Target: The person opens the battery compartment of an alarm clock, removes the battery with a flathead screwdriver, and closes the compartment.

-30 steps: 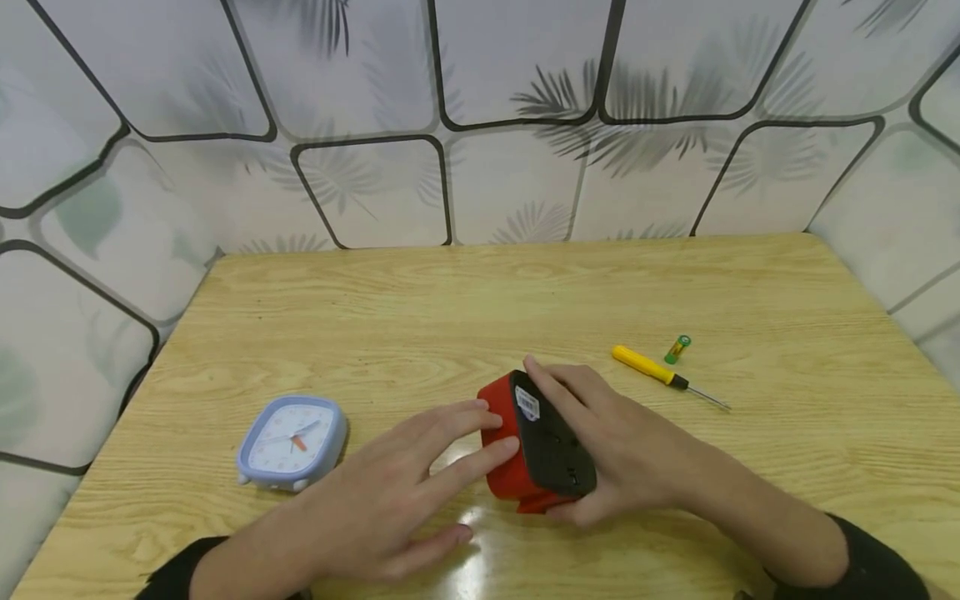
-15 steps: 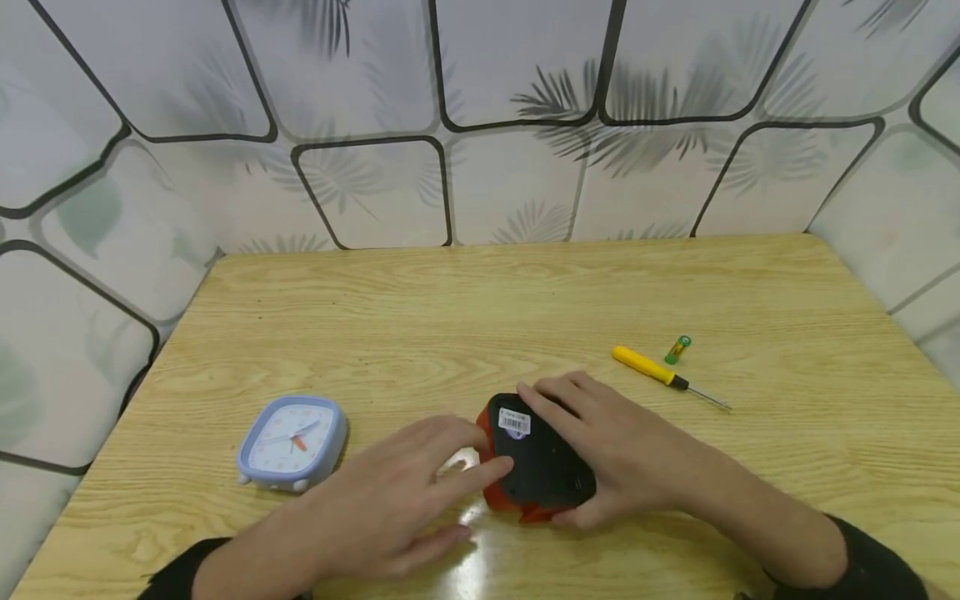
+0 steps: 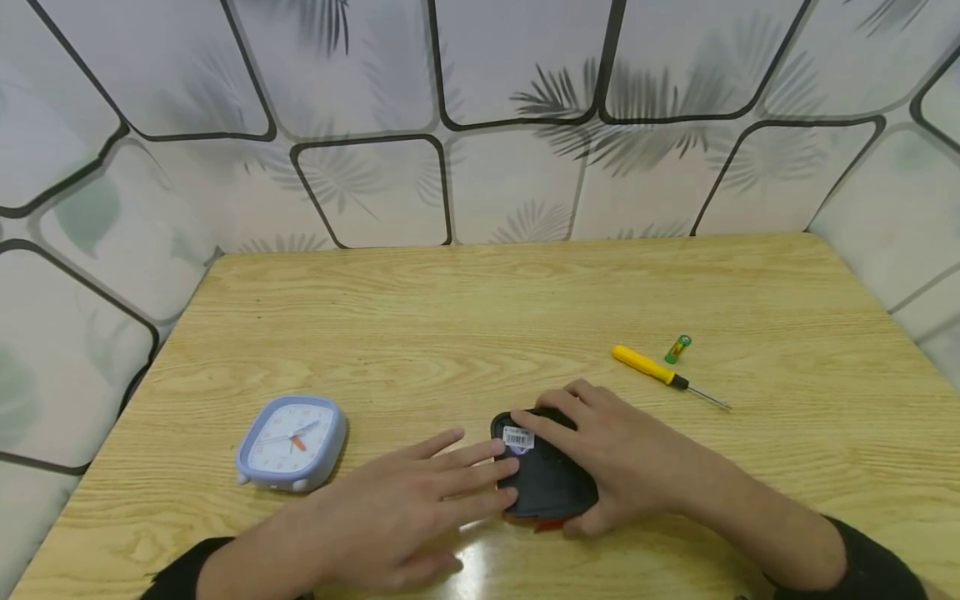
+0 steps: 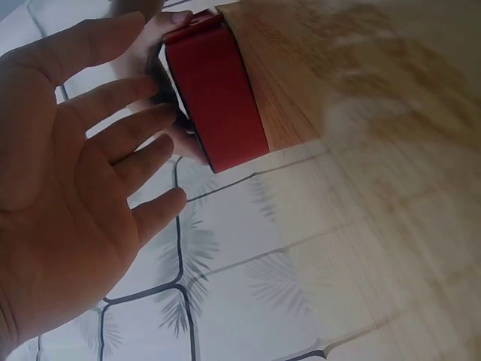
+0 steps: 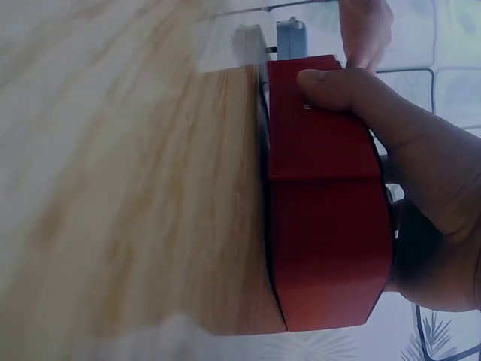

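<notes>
A red box-shaped device [image 3: 551, 483] with a black back and a barcode sticker [image 3: 518, 438] lies flat on the wooden table, black side up. My right hand [image 3: 622, 450] grips it from the right, thumb at the near edge and fingers over the far edge. In the right wrist view the thumb [image 5: 327, 86] presses on the red side wall [image 5: 331, 233]. From the left my left hand [image 3: 412, 508] reaches over with straight, spread fingers, their tips at the device's left edge. The left wrist view has that palm [image 4: 68, 180] facing it. The device's front is hidden underneath.
A blue square clock [image 3: 294, 442] lies face up at the left of the table [image 3: 420, 317]. Toward the right back are a yellow-handled screwdriver [image 3: 652, 367] and a small green battery [image 3: 678, 349]. A patterned wall covering [image 3: 517, 183] stands behind the table.
The red device has tipped from its tilted stance down onto the table, its black back now facing up. My right hand came down with it; the left fingers shifted slightly nearer me and straightened.
</notes>
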{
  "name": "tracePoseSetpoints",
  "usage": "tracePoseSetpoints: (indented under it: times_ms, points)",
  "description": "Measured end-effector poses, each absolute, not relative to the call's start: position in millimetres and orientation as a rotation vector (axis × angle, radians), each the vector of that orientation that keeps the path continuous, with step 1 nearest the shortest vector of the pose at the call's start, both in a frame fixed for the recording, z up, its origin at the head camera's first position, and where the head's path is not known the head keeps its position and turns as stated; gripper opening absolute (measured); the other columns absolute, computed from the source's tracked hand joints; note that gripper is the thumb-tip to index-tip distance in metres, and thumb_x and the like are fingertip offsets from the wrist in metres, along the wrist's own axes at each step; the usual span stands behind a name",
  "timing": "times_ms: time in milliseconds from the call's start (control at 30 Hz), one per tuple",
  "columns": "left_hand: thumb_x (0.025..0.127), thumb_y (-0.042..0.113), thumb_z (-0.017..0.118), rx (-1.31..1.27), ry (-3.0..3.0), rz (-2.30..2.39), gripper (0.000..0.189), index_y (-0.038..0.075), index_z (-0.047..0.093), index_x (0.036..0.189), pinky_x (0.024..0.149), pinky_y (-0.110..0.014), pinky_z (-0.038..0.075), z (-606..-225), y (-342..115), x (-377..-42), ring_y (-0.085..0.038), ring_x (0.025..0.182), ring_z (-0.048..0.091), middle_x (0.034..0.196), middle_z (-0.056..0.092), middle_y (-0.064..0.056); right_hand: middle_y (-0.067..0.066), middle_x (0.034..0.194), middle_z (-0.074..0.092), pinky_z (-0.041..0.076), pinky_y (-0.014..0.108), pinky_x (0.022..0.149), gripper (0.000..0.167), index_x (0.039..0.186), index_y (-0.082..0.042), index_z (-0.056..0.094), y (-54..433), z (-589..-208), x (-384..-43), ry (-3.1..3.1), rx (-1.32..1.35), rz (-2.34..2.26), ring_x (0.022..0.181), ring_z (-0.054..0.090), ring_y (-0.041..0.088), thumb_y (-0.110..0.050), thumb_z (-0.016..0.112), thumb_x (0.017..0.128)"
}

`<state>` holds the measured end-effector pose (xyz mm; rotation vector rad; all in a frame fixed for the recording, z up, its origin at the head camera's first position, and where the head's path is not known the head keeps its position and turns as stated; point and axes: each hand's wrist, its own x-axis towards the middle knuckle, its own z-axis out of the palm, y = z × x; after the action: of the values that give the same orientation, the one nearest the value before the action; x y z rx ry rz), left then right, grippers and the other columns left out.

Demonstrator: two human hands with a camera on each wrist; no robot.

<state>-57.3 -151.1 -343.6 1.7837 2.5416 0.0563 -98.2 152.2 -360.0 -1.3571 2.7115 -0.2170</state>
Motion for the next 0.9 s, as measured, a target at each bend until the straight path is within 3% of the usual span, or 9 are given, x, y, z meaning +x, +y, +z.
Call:
tracePoseSetpoints:
  times_ms: [233, 333, 467, 567, 700, 900]
  points:
    - [0.104, 0.046, 0.064, 1.769, 2.491, 0.038, 0.071, 0.018, 0.040, 0.165, 0.128, -0.049, 0.038, -343.7, -151.3, -55.4, -0.018, 0.163, 0.031, 0.172, 0.037, 0.002, 0.001, 0.152, 0.051, 0.052, 0.048, 0.110, 0.114, 0.164, -0.026, 0.042, 153.5, -357.5, -98.5, 2.648, -1.235, -0.283, 0.134, 0.050, 0.021, -0.080, 0.081, 0.072]
    - [0.104, 0.047, 0.063, 1.761, 2.479, 0.015, 0.072, 0.018, 0.039, 0.165, 0.128, -0.049, 0.038, -344.5, -151.9, -54.6, -0.017, 0.163, 0.031, 0.173, 0.036, 0.002, 0.001, 0.153, 0.051, 0.054, 0.050, 0.109, 0.100, 0.159, -0.027, 0.049, 157.5, -352.3, -99.9, 2.631, -1.187, -0.368, 0.137, 0.050, 0.022, -0.082, 0.073, 0.079]
    - [0.105, 0.048, 0.062, 1.740, 2.471, 0.011, 0.072, 0.018, 0.039, 0.166, 0.127, -0.048, 0.040, -344.7, -153.3, -53.8, -0.016, 0.162, 0.031, 0.172, 0.037, 0.003, 0.000, 0.140, 0.058, 0.057, 0.045, 0.103, 0.059, 0.130, -0.023, 0.071, 161.3, -346.6, -102.4, 2.686, -1.298, -0.396, 0.128, 0.056, 0.020, -0.063, 0.080, 0.087]
    - [0.105, 0.047, 0.062, 1.718, 2.463, 0.032, 0.069, 0.018, 0.041, 0.164, 0.125, -0.047, 0.042, -343.6, -154.1, -54.1, -0.017, 0.161, 0.034, 0.171, 0.040, 0.002, -0.004, 0.123, 0.062, 0.059, 0.036, 0.095, 0.034, 0.104, -0.025, 0.075, 161.5, -345.7, -102.8, 2.703, -1.414, -0.371, 0.112, 0.058, 0.012, -0.047, 0.090, 0.083]
    - [0.107, 0.048, 0.059, 1.694, 2.441, 0.057, 0.064, 0.019, 0.046, 0.162, 0.123, -0.043, 0.045, -341.1, -154.7, -55.3, -0.017, 0.159, 0.037, 0.168, 0.044, 0.001, -0.010, 0.107, 0.063, 0.060, 0.028, 0.085, 0.024, 0.089, -0.028, 0.073, 159.7, -348.8, -102.0, 2.661, -1.538, -0.373, 0.096, 0.057, 0.005, -0.041, 0.092, 0.082]
    - [0.107, 0.048, 0.059, 1.709, 2.439, 0.067, 0.062, 0.018, 0.049, 0.160, 0.123, -0.041, 0.045, -340.2, -154.7, -54.8, -0.018, 0.159, 0.039, 0.167, 0.046, 0.002, -0.012, 0.104, 0.067, 0.061, 0.025, 0.082, 0.018, 0.087, -0.027, 0.075, 156.8, -351.2, -99.4, 2.640, -1.627, -0.379, 0.096, 0.061, 0.005, -0.037, 0.091, 0.085]
